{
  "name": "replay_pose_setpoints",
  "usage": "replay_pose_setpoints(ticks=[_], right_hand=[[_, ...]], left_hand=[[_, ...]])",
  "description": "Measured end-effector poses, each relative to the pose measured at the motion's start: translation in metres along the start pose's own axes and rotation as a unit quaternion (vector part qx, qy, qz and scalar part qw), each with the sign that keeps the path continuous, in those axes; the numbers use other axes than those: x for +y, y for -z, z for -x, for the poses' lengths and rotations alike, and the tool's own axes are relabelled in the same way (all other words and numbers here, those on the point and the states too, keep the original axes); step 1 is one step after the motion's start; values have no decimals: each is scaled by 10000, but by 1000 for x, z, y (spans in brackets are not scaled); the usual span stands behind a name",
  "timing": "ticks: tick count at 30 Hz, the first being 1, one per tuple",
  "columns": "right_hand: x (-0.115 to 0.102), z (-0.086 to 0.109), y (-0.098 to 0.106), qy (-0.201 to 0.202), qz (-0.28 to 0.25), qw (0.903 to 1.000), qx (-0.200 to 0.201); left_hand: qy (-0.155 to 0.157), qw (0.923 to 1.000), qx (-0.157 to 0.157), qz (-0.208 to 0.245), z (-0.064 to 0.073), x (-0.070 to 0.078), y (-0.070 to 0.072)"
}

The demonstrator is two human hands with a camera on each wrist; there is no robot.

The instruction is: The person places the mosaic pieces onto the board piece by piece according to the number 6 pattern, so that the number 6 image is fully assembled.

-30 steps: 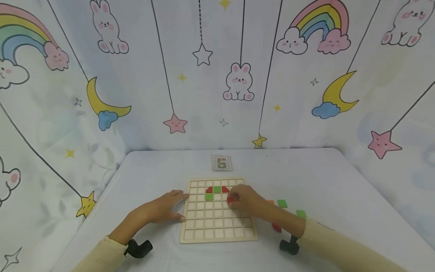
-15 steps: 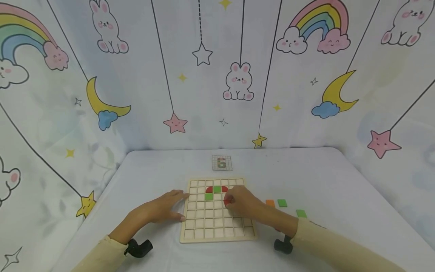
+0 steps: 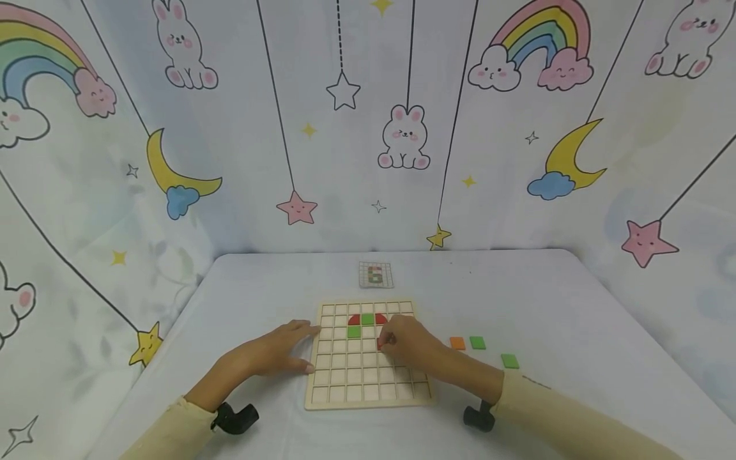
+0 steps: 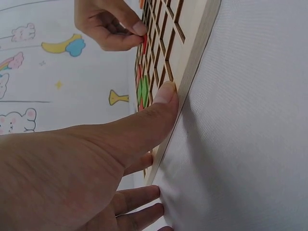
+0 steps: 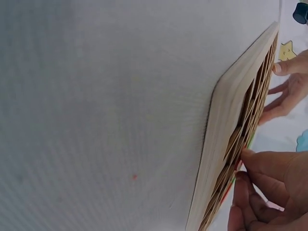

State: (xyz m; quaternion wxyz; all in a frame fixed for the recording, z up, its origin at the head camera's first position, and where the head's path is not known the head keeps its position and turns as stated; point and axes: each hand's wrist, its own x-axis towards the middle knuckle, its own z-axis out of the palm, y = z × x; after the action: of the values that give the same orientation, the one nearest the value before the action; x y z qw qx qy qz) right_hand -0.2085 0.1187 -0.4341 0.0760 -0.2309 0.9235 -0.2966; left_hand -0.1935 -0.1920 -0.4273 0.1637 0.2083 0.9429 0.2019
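A wooden grid board [image 3: 368,406] lies on the white table. My left hand [image 3: 270,350] touches its left edge, thumb and fingers spread; in the left wrist view the thumb [image 4: 166,94] presses on the rim. My right hand [image 3: 411,345] pinches a red tile [image 3: 379,345] between thumb and fingertips, low over a cell right of the middle. The fingers cover part of that tile, so its full shape is hidden. Set in the board's upper cells are a green square tile [image 3: 367,319] between two red rounded tiles [image 3: 354,320], and another green tile [image 3: 353,332] below.
Behind the board lies a small pattern card [image 3: 375,275] with a gridded figure. An orange square tile [image 3: 457,344] and green square tiles [image 3: 509,361] lie on the table to the right. A printed curtain [image 3: 345,160] stands behind the table.
My right hand has shifted slightly left and towards me with the red tile, lowering it to a cell. A red piece on the table is now hidden by the right forearm. The left hand stays put.
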Motion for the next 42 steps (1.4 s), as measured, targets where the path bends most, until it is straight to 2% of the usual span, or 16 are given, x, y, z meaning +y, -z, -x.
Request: replay_pose_setpoints(ticks=[8, 12, 17, 22, 31, 36, 42], right_hand=[[8, 0, 0, 123, 10, 9999, -3], [15, 5, 7, -121, -122, 9998, 28], [28, 16, 30, -412, -310, 9983, 269], [54, 28, 56, -607, -159, 9965, 552], [100, 61, 95, -873, -390, 9923, 791], [122, 79, 109, -1076, -454, 9907, 694], [133, 90, 110, -1456, -681, 9868, 208]], left_hand=[[-21, 10000, -6, 3, -1, -1, -1], [-13, 10000, -23, 34, 0, -1, -1], [-14, 10000, -25, -4, 0, 0, 0], [-38, 10000, -19, 7, 0, 0, 0], [-47, 10000, -45, 28, 2, 1, 2], [-58, 10000, -42, 52, 2, 2, 2], [-27, 10000, -47, 69, 1, 3, 2]])
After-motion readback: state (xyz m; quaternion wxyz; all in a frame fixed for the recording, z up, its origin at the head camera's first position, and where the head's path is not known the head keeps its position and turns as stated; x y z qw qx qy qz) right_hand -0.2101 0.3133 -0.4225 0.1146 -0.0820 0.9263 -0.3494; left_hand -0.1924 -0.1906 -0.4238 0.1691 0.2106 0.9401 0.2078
